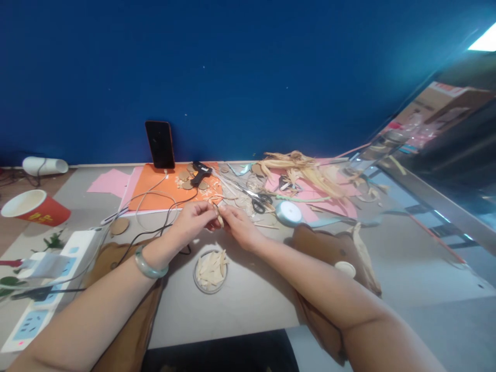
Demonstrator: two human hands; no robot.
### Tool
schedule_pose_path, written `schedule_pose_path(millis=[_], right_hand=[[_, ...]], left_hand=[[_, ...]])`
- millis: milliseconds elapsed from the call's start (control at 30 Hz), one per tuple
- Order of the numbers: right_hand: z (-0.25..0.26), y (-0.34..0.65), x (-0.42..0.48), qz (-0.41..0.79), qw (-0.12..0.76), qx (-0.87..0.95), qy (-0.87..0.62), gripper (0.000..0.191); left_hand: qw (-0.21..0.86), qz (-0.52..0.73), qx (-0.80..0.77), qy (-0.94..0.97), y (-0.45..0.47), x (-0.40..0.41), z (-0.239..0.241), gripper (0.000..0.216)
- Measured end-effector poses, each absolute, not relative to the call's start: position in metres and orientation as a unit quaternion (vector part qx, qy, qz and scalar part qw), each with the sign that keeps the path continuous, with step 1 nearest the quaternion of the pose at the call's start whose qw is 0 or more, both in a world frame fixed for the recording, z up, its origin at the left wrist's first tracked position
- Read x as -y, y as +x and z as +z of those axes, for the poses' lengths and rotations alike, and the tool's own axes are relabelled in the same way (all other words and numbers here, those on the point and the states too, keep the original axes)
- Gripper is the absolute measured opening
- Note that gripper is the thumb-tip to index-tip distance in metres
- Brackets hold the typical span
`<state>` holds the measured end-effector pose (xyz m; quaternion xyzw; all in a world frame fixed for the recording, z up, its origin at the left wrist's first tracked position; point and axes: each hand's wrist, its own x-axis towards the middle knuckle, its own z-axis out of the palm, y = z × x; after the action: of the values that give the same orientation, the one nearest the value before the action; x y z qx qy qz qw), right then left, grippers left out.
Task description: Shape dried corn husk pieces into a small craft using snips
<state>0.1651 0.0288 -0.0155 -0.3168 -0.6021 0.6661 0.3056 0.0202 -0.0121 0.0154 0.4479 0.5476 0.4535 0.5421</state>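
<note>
My left hand [196,217], with a bangle on its wrist, meets my right hand [242,227] above the table's middle. Both hands are closed, fingertips pinched together around a small pale piece [220,221] that looks like dried corn husk. Fingers hide most of it, so its shape cannot be made out. Just below the hands stands a round clear dish [195,279] holding many cut pale husk pieces [212,267].
Behind my hands lie a black glue gun [201,173] on orange paper [149,191], scissors [259,200], a ribbon roll [289,213] and dried husks [298,165]. A phone [160,144] leans on the blue wall. Left are a red paper cup [48,209], power strip [34,320] and cables.
</note>
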Motion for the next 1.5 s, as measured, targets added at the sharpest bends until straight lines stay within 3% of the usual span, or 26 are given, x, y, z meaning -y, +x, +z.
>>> schedule_pose_path(millis=[400,1133,1500], right_hand=[[-0.0158,0.164,-0.0271,0.684,0.324,0.567,-0.325,0.046],[-0.0213,0.1644,-0.0292,0.657,0.312,0.604,-0.326,0.047],[-0.0202,0.1627,-0.03,0.702,0.323,0.52,-0.364,0.046]], left_hand=[[0.525,0.497,-0.554,0.412,0.0195,0.0109,0.0128,0.029],[0.519,0.498,-0.552,0.422,0.0211,0.0118,0.0137,0.023],[0.557,0.56,-0.522,0.322,0.0145,0.0097,0.0179,0.025]])
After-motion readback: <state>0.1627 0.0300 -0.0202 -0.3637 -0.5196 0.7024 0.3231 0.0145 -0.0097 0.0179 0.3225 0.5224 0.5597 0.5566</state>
